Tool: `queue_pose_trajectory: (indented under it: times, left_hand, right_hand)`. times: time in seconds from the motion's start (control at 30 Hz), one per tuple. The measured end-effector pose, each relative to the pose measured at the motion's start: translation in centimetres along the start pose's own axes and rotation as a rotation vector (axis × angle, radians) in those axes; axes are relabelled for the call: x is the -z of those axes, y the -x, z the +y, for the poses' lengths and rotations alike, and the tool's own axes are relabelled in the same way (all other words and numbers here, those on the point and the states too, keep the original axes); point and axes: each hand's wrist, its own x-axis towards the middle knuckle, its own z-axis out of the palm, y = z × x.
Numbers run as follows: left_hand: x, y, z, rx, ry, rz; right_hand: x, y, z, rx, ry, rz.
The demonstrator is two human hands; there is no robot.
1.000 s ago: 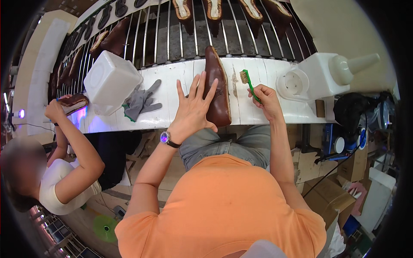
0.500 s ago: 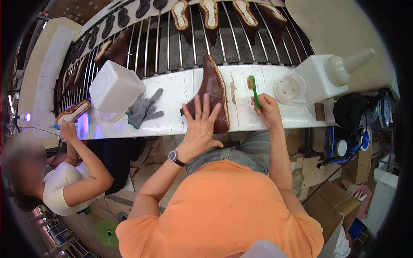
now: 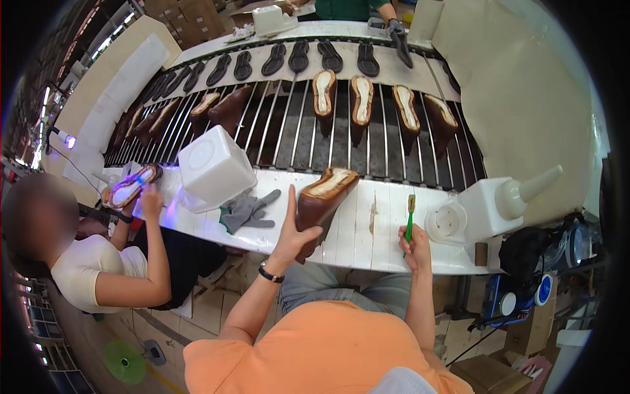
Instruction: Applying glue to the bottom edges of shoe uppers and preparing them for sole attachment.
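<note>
My left hand grips a dark brown leather boot, its thumb across the near side and one finger pointing up along the left edge. The boot is tilted with its pale, unsoled bottom facing up and away from me. Part of my left hand is hidden behind the leather. In my right hand is a small green-handled brush, held upright by the handle with its tan bristles at the top. Left of the boot, a grey glove lies on the white bench.
A white square container stands behind the glove. To the right are a white bottle with a long nozzle and a round white cup. Boots and black soles line the roller conveyor. Co-workers are at left and far side.
The boot has turned from lying on its side to bottom-up, and my left hand has gone from resting flat on it to gripping it. My view has tilted up.
</note>
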Motion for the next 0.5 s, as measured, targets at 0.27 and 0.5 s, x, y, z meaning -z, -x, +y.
queue_pose_trajectory:
  times: [0.27,0.5]
  left_hand:
    - [3.0,-5.6,3.8,-0.127,0.215,0.127]
    - [10.7,-21.4,4.3,-0.443,-0.302,0.298]
  right_hand:
    - [0.9,-0.2,0.0,-0.005,-0.083,0.011]
    - [1.0,0.0,0.2,0.026,-0.080,0.012]
